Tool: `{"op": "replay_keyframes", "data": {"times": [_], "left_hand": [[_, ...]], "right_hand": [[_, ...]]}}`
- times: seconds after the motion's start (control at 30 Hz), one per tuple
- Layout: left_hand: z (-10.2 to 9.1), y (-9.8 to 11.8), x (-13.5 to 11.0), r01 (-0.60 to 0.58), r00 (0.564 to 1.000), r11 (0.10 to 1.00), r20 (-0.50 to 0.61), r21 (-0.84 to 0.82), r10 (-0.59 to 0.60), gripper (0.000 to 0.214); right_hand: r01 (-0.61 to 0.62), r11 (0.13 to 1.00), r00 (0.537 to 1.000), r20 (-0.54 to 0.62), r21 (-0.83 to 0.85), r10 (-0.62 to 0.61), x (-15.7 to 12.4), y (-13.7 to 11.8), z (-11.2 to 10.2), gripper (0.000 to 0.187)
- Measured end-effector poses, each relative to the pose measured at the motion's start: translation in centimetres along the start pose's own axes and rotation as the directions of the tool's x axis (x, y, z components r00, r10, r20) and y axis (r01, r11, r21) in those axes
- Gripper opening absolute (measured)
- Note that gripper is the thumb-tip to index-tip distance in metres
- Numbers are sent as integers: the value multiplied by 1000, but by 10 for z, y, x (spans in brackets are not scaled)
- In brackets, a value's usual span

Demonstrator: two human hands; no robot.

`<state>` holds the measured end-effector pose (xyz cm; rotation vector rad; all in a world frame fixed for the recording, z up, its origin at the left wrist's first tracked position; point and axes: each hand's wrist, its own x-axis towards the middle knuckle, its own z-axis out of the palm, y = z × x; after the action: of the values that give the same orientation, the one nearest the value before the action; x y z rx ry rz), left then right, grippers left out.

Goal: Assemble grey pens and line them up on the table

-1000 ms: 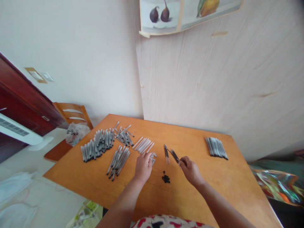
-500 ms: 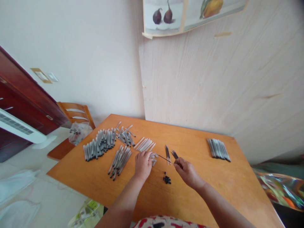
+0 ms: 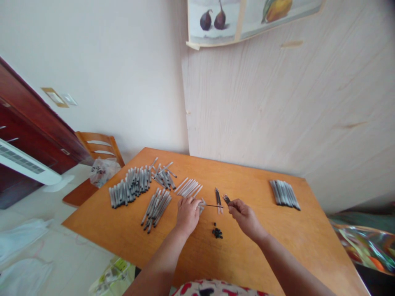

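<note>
My right hand (image 3: 245, 216) is closed in a pinch on one end of a thin dark pen refill (image 3: 214, 206), held nearly level above the table. The refill's other end meets the fingertips of my left hand (image 3: 187, 213), which is closed around a pale pen barrel mostly hidden by the fingers. Clear pale pieces (image 3: 202, 208) lie by those fingertips; their shape is hard to make out. Loose refills (image 3: 218, 198) lie just beyond, and a dark bunch of refills (image 3: 226, 199) shows beside my right hand. Small black caps (image 3: 217, 233) are heaped nearer to me.
Pale empty barrels (image 3: 189, 187) lie in a row behind my left hand. Grey pens with black ends form piles on the left (image 3: 131, 185), and a neat row of pens (image 3: 284, 195) lies at the right. A wall backs the wooden table (image 3: 262, 259); a chair (image 3: 98, 146) stands left.
The refill has swung from a slant to nearly level between my hands. My right hand has shifted slightly right and up, and the view has moved a little.
</note>
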<state>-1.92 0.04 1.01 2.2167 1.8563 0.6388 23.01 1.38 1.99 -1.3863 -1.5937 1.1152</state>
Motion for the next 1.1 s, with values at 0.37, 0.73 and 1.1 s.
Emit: {"op": "replay_keyframes", "data": {"times": [0.37, 0.73, 1.1], "left_hand": [[21, 9, 1, 69, 996, 906, 88, -418, -36, 28], [23, 17, -2, 310, 947, 665, 281, -680, -155, 29], [24, 9, -6, 418, 904, 460, 309, -783, -295, 35]], "right_hand": [[-97, 894, 995, 66, 437, 76, 15, -30, 19, 34], [-119, 950, 989, 113, 288, 90, 21, -13, 48, 26], [3, 997, 997, 79, -73, 3, 32, 8, 51, 34]]}}
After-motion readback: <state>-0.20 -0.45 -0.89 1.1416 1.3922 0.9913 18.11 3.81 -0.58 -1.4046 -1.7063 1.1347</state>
